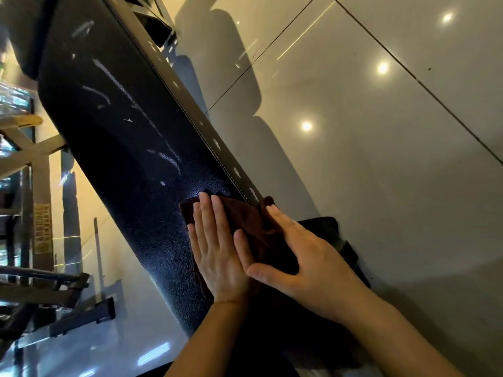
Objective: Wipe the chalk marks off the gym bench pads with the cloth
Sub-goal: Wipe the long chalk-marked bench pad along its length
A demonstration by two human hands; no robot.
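Note:
A long black textured bench pad (130, 148) runs diagonally from the upper left to the lower middle of the head view. White chalk marks (117, 83) streak its upper and middle part. A dark brown cloth (245, 216) lies flat on the pad near its right stitched edge. My left hand (215, 248) presses on the cloth's left part with straight fingers. My right hand (304, 257) lies flat over the cloth's right part, thumb spread toward the left hand. Both hands cover much of the cloth.
Glossy grey floor tiles (381, 159) with light reflections fill the right side. A metal rack frame with a yellow label (42, 229) stands at the left. The bench's dark frame parts (351, 254) show under the pad's right edge.

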